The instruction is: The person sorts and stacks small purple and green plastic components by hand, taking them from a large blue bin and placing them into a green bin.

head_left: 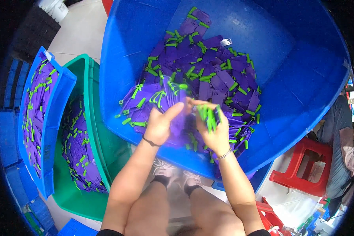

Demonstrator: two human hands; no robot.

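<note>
My left hand (pixel 159 125) grips a bunch of flat purple plastic pieces with green handles (pixel 170 96), shaped like small cleavers. Motion smears the lower part of this bunch. In my right hand (pixel 217 135) is a tight stack of the same cleaver-shaped pieces (pixel 209 117), green handles showing above the palm. Both hands are close together, over the near side of a large blue bin (pixel 310 78). Beneath and beyond them lies a loose heap of these pieces (pixel 220 80). The fingertips of my right hand are partly hidden.
To the left stands a green tub (pixel 91 137) holding more purple pieces, and a blue crate (pixel 47 157) full of them sits beside it. A red stool (pixel 303 167) is at the right, near grey cloth (pixel 338 149). My feet are below the bin's near edge.
</note>
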